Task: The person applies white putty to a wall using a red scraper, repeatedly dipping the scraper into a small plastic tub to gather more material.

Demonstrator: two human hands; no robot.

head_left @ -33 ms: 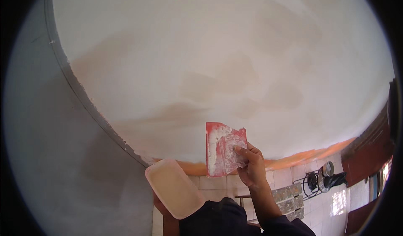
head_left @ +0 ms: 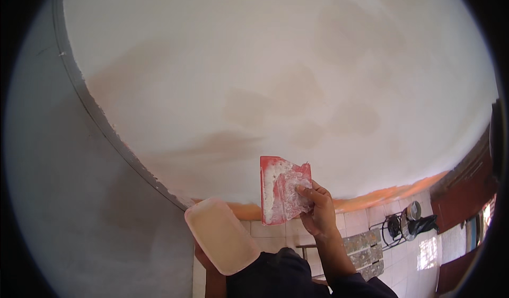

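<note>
My right hand (head_left: 319, 209) grips a red plastic putty spreader (head_left: 271, 165), thumb on its near face. White paste is smeared over that face, with a thicker ridge near its left side. A shallow pinkish rectangular tray (head_left: 231, 209) with a pale off-white inside is tilted at the lower left. My left hand (head_left: 201, 256) supports it from behind, its fingers mostly hidden by the tray. Beyond the spreader stretches a white-coated wall (head_left: 212, 64) with several beige, damp-looking patches. The spreader appears to be held in front of the wall's lower part; whether it touches cannot be told.
A grey wall (head_left: 47, 155) meets the white one at the left corner. An orange strip (head_left: 392, 198) runs along the white wall's base above pale tiles (head_left: 268, 230). At lower right are a paint-spattered plank platform (head_left: 365, 253) and a black metal stand (head_left: 391, 229) beside a round container (head_left: 413, 210).
The view has shifted very slightly, and the tray sits a touch higher and to the right. The spreader is a hair lower. Both hands keep their holds.
</note>
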